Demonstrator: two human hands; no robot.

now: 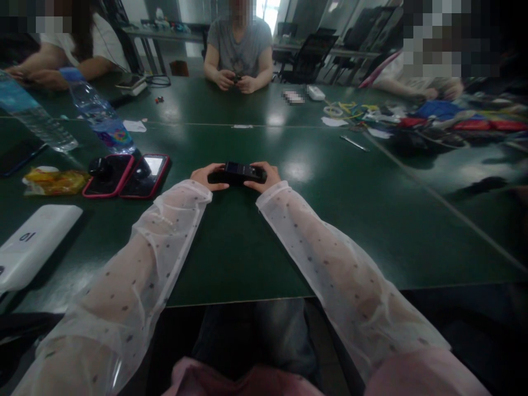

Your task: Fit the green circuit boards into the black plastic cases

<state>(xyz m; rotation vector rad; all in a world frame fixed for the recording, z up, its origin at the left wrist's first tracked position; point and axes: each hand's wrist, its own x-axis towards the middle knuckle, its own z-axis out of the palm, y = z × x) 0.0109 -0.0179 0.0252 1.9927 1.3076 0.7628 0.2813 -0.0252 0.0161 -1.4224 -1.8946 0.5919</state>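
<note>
Between my two hands is a small black device (pixel 239 172) with what looks like a little screen and buttons on its upper face; its exact kind is unclear. My left hand (pixel 206 177) grips its left end, thumb along the near side and fingers over the far side. On the right end, my right hand (pixel 266 176) holds it the same way. The device is at or just above the green tabletop (pixel 243 247), in front of me. Sheer white dotted sleeves cover both my forearms.
Left of my hands lie two red-edged phones (pixel 145 175), a yellow wrapper (pixel 55 180), a white power bank (pixel 37 245) and tilted-looking water bottles (pixel 103 118). A pen (pixel 355 143) and a cluttered pile (pixel 437 121) are on the right. Several people sit around the table.
</note>
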